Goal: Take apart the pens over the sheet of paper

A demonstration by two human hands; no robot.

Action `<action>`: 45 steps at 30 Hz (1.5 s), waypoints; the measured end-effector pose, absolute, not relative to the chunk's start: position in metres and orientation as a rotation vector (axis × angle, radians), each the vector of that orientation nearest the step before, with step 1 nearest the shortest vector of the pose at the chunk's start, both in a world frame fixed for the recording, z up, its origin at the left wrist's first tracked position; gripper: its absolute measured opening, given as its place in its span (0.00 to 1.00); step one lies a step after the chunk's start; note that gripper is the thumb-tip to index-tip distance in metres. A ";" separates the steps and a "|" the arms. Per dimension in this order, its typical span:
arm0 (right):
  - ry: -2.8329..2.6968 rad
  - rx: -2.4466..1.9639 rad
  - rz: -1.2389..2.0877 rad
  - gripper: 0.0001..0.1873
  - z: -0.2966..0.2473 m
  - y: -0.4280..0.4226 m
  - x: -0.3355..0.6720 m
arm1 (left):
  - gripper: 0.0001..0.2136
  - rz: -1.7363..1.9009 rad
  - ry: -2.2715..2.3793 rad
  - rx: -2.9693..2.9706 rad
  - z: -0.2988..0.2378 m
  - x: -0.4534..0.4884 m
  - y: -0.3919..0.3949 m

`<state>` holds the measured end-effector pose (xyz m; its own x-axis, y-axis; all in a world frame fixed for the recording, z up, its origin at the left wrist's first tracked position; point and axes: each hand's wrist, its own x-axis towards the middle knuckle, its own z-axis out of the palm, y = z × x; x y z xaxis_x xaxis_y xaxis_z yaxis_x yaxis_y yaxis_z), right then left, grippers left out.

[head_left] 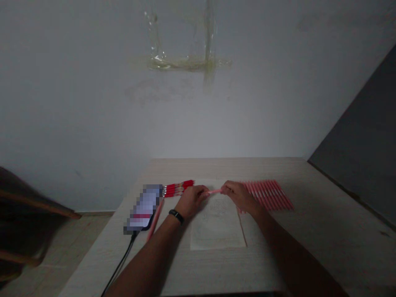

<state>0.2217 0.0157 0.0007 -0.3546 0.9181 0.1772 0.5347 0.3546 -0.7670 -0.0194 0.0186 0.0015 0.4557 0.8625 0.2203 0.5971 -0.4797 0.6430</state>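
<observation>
Clearly, left hand (192, 199) pinches pink stick (214, 191); right (238, 194) likewise.

Table (216, 270): dim overall, paler toward its far edge.
Wall (247, 123): brightest just above the table's far edge, fading outward.
Panel (365, 144): right of the table, deep in shade.
Tape (179, 64): small glints, above the table.
Left forearm (148, 255): soft shadow cast on the table.
Paper (216, 235): on the table, markings blurred.
Phone (144, 208): on the table, pixelated, screen glowing.
Furniture (40, 204): left of the table, slanted by wide-angle distortion, murky.
</observation>
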 end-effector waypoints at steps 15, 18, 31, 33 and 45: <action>-2.043 -1.249 0.745 0.16 -0.001 0.017 0.222 | 0.17 0.702 1.272 2.294 -0.004 -0.019 0.020; -1.996 -1.216 0.701 0.04 -0.003 0.018 0.221 | 0.16 0.710 1.291 2.294 -0.004 -0.019 0.020; -1.959 -1.274 0.773 0.05 -0.011 0.022 0.223 | 0.13 0.811 1.346 2.234 -0.003 -0.016 0.019; -1.922 -1.257 0.769 0.12 -0.012 0.022 0.221 | 0.13 0.829 1.351 2.235 -0.003 -0.016 0.019; -2.046 -1.186 0.707 0.04 -0.008 0.020 0.219 | 0.10 0.853 1.310 2.194 -0.004 -0.015 0.018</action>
